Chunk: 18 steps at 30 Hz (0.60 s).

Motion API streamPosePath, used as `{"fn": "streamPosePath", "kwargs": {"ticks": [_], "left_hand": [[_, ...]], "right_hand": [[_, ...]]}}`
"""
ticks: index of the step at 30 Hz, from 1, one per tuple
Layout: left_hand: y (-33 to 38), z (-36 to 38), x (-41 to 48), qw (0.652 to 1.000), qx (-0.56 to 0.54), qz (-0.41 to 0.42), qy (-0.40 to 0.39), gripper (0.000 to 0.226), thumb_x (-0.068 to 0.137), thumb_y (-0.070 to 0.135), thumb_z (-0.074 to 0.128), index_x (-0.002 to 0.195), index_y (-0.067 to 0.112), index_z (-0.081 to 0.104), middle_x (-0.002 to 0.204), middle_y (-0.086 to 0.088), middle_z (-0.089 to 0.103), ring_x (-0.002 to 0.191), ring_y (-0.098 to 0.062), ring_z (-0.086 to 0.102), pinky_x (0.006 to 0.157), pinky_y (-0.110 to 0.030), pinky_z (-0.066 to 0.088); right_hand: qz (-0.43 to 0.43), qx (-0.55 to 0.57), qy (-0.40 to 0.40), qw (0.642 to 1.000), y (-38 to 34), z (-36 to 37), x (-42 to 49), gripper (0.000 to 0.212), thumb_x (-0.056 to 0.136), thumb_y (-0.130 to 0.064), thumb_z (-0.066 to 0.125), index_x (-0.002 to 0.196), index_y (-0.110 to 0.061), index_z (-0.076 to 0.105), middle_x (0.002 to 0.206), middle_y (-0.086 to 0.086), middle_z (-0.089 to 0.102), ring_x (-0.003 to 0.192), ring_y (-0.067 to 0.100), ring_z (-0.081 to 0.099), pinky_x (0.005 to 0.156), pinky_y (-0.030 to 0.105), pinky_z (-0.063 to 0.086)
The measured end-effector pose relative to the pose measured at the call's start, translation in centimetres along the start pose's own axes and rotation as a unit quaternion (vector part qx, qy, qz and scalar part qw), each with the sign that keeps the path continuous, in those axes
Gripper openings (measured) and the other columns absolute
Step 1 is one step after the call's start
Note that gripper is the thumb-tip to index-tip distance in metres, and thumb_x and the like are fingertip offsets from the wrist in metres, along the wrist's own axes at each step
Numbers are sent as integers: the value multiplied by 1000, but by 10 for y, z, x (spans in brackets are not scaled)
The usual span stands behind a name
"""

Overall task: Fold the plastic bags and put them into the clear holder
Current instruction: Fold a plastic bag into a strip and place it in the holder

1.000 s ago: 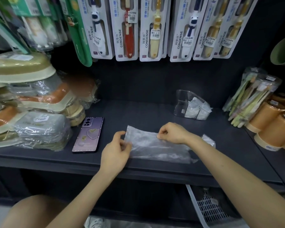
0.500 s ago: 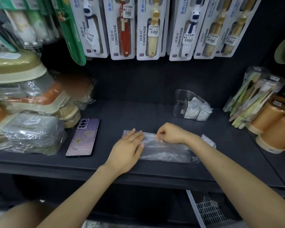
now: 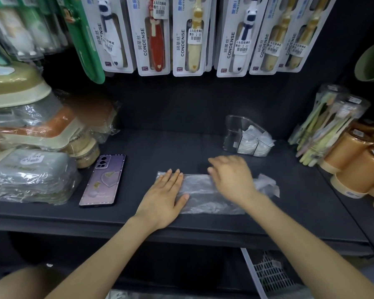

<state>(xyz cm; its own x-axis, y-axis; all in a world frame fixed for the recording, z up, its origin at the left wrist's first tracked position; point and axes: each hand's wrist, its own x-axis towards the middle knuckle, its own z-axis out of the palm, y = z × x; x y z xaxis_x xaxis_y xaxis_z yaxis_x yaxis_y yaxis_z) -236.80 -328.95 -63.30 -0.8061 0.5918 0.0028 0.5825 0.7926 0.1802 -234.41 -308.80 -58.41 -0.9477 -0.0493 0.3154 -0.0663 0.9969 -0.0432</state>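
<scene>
The fold is mid-way: the thin, translucent, crinkled plastic bag [image 3: 200, 187] lies flattened into a long strip along the front edge of the dark shelf [image 3: 181, 145], roughly at its middle. The left hand [image 3: 165, 198] lies flat, fingers straight, pressing down the strip's left end. The right hand [image 3: 232, 180] is blurred; its fingers look spread, palm down over the strip's right part, gripping nothing that I can make out. Past that hand, the bag's right end [image 3: 266, 184] bunches up loosely, so the strip is not yet tidy.

Next, I judge, the strip needs smoothing and folding end over end into a small packet. It then goes into the clear plastic holder [image 3: 235, 128] toward the back right of the shelf, where white folded bags [image 3: 252, 144] already sit.
</scene>
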Motion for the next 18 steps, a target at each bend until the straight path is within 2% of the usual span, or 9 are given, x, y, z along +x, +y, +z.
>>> {"fn": "streamPosePath", "kwargs": {"ticks": [2, 5, 6, 8, 9, 12, 16, 18], "left_hand": [[1, 0, 0, 1000, 16, 1, -3, 112, 59, 75, -38, 151, 19, -8, 161, 2, -8, 139, -4, -21, 114, -26, -17], [1, 1, -1, 999, 38, -5, -9, 95, 70, 68, -21, 152, 21, -6, 161, -2, -11, 143, -10, -20, 116, -31, -16], [0, 0, -1, 999, 36, -8, -10, 93, 71, 65, -19, 152, 22, -4, 161, -2, -10, 145, -12, -17, 117, -31, -15], [1, -1, 0, 999, 29, -14, -12, 93, 71, 65, -17, 153, 23, -2, 161, -2, -9, 147, -14, -15, 119, -32, -13], [1, 0, 0, 999, 29, -14, -13, 94, 71, 66, -17, 154, 24, -2, 161, -2, -9, 147, -14, -15, 119, -32, -12], [1, -1, 1, 999, 30, -16, -11, 94, 72, 66, -16, 154, 24, -1, 161, -1, -9, 147, -13, -14, 119, -32, -12], [-1, 2, 0, 999, 41, -15, -16, 100, 69, 74, -21, 154, 25, -1, 161, -2, -10, 147, -14, -14, 119, -33, -11], [-1, 2, 0, 999, 39, -16, -17, 108, 63, 78, -29, 154, 26, -1, 161, -4, -10, 147, -15, -15, 119, -34, -11]], "right_hand": [[-55, -39, 12, 998, -23, 17, -23, 50, 87, -36, 36, 112, -9, 70, 110, 9, 70, 105, 28, 66, 100, 50, 44], [-65, -28, -91, 993, -40, 35, -41, 65, 96, -48, 20, 124, -8, 63, 129, 12, 61, 124, 29, 55, 111, 53, 18], [-44, -21, -131, 990, -38, 33, -43, 78, 96, -57, 5, 134, -9, 55, 140, 11, 52, 133, 30, 46, 114, 52, 7], [-4, -41, -175, 984, -23, 28, -48, 107, 75, -70, -27, 151, -16, 26, 158, 6, 23, 147, 29, 17, 114, 52, -12], [20, -53, -185, 981, -14, 25, -53, 111, 68, -72, -32, 153, -19, 15, 160, 3, 13, 148, 27, 7, 113, 52, -17], [96, -85, -189, 974, 29, 17, -73, 105, 69, -75, -27, 154, -24, 5, 162, 0, 4, 149, 25, 0, 110, 51, -21], [190, -99, -198, 957, 81, 1, -95, 123, 53, -73, -44, 154, -27, 10, 162, -3, 9, 149, 22, 5, 115, 54, -14], [197, -95, -188, 957, 80, -5, -92, 124, 54, -71, -45, 154, -24, 13, 161, 0, 12, 149, 23, 5, 115, 55, -13]]}}
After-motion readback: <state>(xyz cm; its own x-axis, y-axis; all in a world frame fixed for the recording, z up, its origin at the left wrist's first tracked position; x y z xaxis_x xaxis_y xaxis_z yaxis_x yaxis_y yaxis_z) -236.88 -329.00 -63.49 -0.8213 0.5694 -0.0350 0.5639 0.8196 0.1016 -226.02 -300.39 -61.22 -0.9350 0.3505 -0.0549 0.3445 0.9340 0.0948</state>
